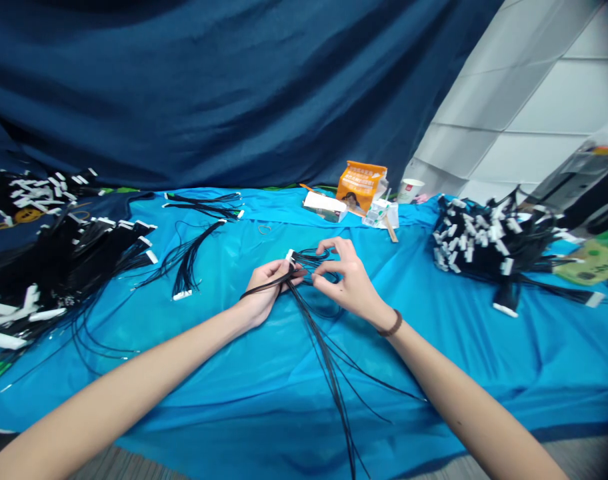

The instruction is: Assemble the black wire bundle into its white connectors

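Observation:
My left hand point(269, 283) is closed on a bundle of thin black wires with a white connector point(290, 255) at its top end. Long loose ends of the wire bundle point(329, 357) hang down over the blue cloth and spread toward the front edge. Just to the right, my right hand point(349, 277) has its thumb and forefinger pinched at a black wire near the connector, the other fingers curled above. Some wires loop behind those fingers, and the exact contact is partly hidden.
Piles of black wire harnesses with white connectors lie at left point(59, 260) and right point(479, 240). Smaller harnesses point(189, 263) rest at back left. An orange packet point(361, 187), a white box point(325, 205), a paper cup point(410, 191) and a rubber band point(265, 229) sit toward the back.

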Demonstrator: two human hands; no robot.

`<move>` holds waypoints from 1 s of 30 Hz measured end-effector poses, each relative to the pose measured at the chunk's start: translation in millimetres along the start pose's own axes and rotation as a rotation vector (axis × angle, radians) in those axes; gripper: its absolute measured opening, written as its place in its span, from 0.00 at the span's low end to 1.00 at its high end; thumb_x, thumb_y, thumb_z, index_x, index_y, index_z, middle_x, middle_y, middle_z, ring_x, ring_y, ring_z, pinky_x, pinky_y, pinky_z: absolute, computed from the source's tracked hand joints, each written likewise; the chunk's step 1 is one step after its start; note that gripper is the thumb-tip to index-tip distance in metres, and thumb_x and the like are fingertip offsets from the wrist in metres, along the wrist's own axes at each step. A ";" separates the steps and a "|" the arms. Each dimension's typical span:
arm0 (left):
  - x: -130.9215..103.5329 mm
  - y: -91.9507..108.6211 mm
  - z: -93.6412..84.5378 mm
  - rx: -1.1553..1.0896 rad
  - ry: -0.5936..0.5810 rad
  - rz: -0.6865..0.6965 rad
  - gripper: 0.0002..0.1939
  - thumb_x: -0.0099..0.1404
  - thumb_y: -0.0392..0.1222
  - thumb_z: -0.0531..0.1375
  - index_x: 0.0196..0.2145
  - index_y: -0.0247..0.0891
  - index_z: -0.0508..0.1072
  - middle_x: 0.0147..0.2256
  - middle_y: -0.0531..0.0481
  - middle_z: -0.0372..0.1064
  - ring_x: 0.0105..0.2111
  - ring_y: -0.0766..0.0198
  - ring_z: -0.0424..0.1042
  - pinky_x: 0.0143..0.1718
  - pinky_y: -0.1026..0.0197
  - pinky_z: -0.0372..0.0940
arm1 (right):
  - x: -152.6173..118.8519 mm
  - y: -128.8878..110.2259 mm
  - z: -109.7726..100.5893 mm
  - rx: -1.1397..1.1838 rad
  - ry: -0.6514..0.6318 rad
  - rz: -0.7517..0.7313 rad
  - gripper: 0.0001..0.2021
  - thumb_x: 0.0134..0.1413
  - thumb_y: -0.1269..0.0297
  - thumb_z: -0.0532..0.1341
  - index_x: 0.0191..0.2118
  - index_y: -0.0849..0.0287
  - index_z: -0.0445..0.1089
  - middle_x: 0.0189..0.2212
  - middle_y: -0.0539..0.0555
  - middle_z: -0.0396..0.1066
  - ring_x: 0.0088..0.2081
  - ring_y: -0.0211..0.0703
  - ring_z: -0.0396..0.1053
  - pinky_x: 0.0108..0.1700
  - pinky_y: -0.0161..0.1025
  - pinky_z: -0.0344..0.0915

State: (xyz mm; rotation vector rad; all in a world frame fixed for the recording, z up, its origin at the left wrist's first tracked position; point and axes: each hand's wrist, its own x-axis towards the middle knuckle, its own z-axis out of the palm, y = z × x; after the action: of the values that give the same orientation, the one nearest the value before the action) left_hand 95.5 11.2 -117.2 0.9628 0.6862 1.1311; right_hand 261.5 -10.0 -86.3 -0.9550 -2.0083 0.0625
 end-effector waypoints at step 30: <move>0.5 -0.5 0.0 0.010 0.021 -0.007 0.13 0.53 0.45 0.61 0.31 0.31 0.73 0.36 0.44 0.71 0.38 0.61 0.70 0.45 0.56 0.64 | 0.2 -1.7 0.5 0.009 -0.022 -0.034 0.06 0.47 0.71 0.59 0.22 0.59 0.68 0.39 0.54 0.61 0.43 0.45 0.59 0.46 0.45 0.58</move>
State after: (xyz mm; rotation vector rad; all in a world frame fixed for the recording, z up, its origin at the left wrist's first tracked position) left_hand 95.9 11.5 -117.6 0.9580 0.7122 1.1341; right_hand 260.0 -10.9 -85.8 -0.9183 -2.0421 0.0633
